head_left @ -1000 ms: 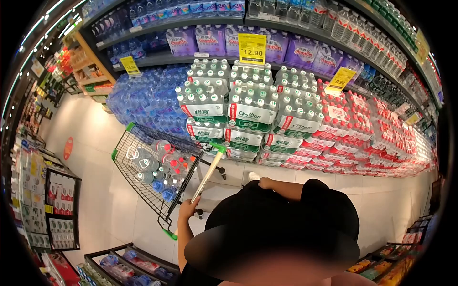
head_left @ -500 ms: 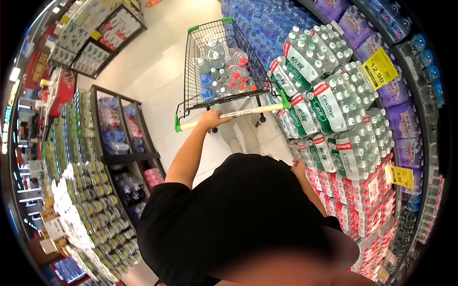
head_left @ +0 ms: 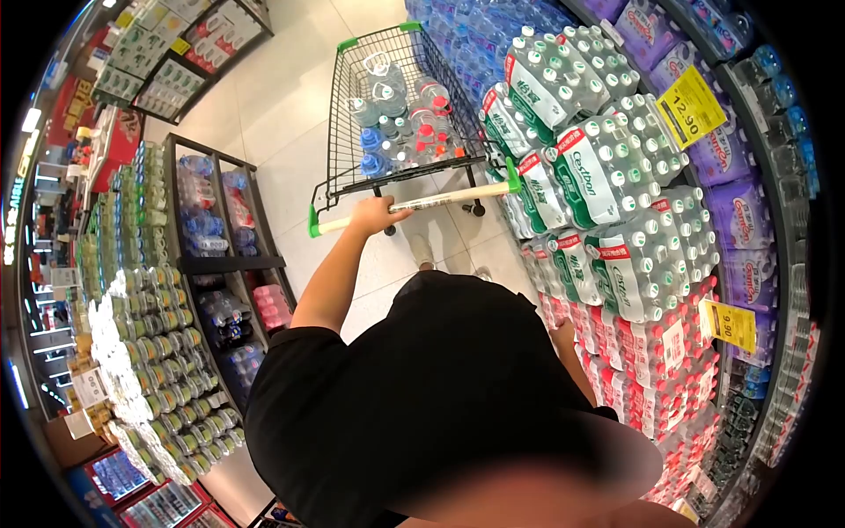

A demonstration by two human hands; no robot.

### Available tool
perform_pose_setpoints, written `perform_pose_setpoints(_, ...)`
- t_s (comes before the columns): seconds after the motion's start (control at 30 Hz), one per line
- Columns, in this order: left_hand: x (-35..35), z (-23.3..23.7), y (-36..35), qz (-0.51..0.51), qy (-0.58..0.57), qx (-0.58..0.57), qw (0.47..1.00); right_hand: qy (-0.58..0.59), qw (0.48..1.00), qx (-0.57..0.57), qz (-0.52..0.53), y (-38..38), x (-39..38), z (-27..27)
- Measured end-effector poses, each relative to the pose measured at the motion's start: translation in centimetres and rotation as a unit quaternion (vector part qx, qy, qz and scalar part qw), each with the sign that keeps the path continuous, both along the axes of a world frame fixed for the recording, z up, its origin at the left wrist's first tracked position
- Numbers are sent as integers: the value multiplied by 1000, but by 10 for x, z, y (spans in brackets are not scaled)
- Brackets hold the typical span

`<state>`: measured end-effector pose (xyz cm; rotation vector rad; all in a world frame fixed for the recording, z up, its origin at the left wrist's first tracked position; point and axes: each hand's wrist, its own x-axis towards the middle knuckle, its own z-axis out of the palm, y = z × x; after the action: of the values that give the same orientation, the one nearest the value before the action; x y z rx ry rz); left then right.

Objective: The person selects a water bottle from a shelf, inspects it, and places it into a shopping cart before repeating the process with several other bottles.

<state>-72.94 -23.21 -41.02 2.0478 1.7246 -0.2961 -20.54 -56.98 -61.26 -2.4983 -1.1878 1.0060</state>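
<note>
My left hand [head_left: 373,216] is wrapped round the pale handle bar [head_left: 453,199] of a shopping cart, left of the bar's middle. Large bottles of water with blue caps [head_left: 373,165] and bottles with red caps [head_left: 428,134] stand in the black wire cart [head_left: 337,123], which has green corner pieces. My right hand [head_left: 562,332] hangs low at my side, off the cart, nearest to red-and-white shrink-wrapped bottle packs [head_left: 607,352]. It is small in view and its fingers are not clear.
White-and-green packs of bottled water [head_left: 585,180] are stacked close along the cart's right side. Blue-wrapped bottles [head_left: 480,44] lie beyond them. On the left are a dark rack [head_left: 224,264] and stacked cans [head_left: 172,387]. Tiled floor [head_left: 295,114] runs ahead. Yellow price signs [head_left: 691,107] hang at right.
The cart and my left hand appear slightly further left and higher in view. The stacked packs on the right have shifted left in view. My left hand keeps its hold on the bar.
</note>
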Motion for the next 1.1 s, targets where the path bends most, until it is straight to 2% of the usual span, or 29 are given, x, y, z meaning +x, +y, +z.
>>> perform_pose_setpoints(0.07, 8, 5, -11, 6, -2, -11, 1000, 11, 999, 41, 29, 0, 6, -11)
perform_pose_setpoints(0.2, 23, 4, -31, 10, -18, -17, 1000, 36, 996, 27, 73, 18, 3, -12)
perform_pose_setpoints(0.47, 48, 1, -70, 4, -47, -20, 999, 67, 991, 54, 103, 45, 6, -4)
perform_pose_setpoints(0.57, 58, 3, -84, 1, -47, -31, 998, 66, 990, 64, 103, 44, 17, -11)
perform_pose_setpoints(0.67, 67, 7, -96, 4, -53, -45, 998, 54, 993, 12, 101, 45, 22, 3)
perform_pose_setpoints(0.87, 78, 3, -117, -6, -69, -58, 996, 54, 991, 34, 115, 31, 28, 0)
perform_pose_setpoints(0.97, 81, 2, -123, -12, -68, -70, 995, 48, 992, 59, 102, 20, 22, -2)
perform_pose_setpoints(1.1, 82, 5, -128, -8, -66, -89, 994, 53, 996, 62, 28, 3, 25, -39)
